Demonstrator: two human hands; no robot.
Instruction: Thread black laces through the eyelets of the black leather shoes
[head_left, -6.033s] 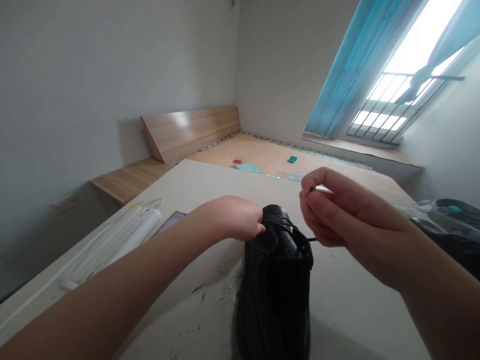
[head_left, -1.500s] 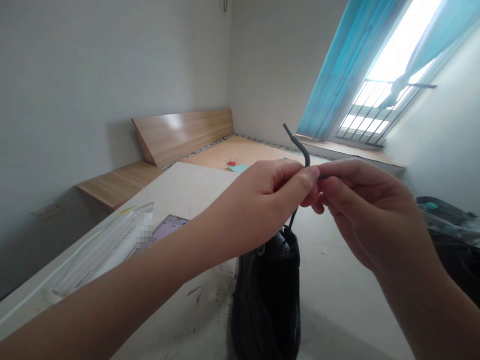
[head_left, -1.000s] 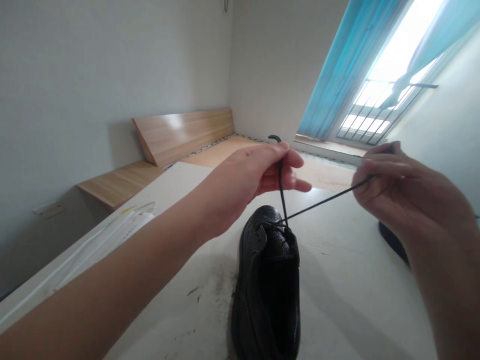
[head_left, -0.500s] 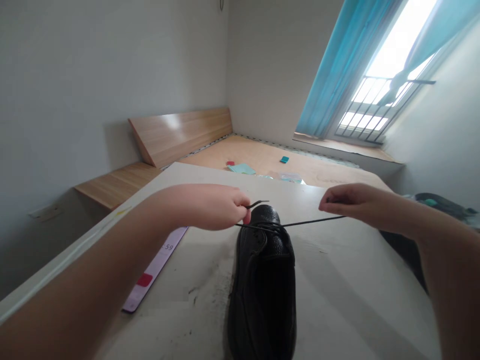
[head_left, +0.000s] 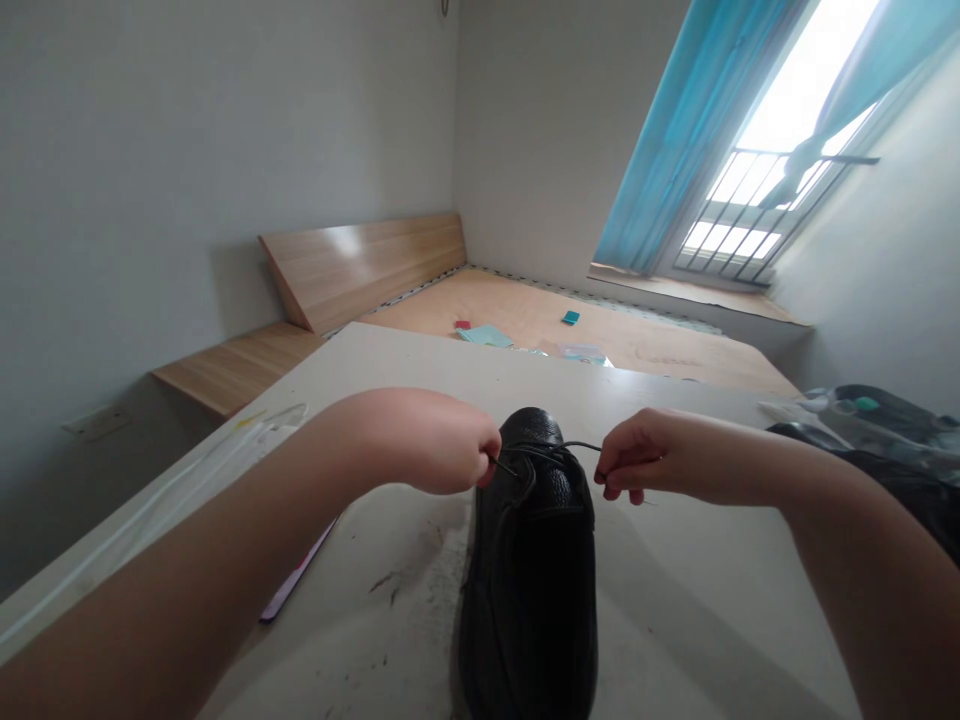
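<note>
A black leather shoe [head_left: 484, 600] rests on the white table [head_left: 405, 620], its toe pointing away from me and its opening toward me. Thin black lace [head_left: 581, 444] crosses the shoe near the toe and runs out to both sides. My left hand [head_left: 450, 440], just left of the toe, pinches one part of the lace, with a short piece showing at its fingertips. On the other side, my right hand [head_left: 637, 455] holds the lace between closed fingers, close to the shoe's right edge.
A pale purple flat item [head_left: 296, 580] lies partly behind my left forearm. Clear plastic [head_left: 202, 480] is at the table's left edge. Dark items and a bag [head_left: 885, 420] are at the right. Beyond the table, a wooden board surface [head_left: 525, 300] holds small coloured pieces.
My right hand has moved left and down, closer to the shoe, and the lace on that side spans a shorter distance. My left hand has lowered slightly, its lace end now pointing down-right.
</note>
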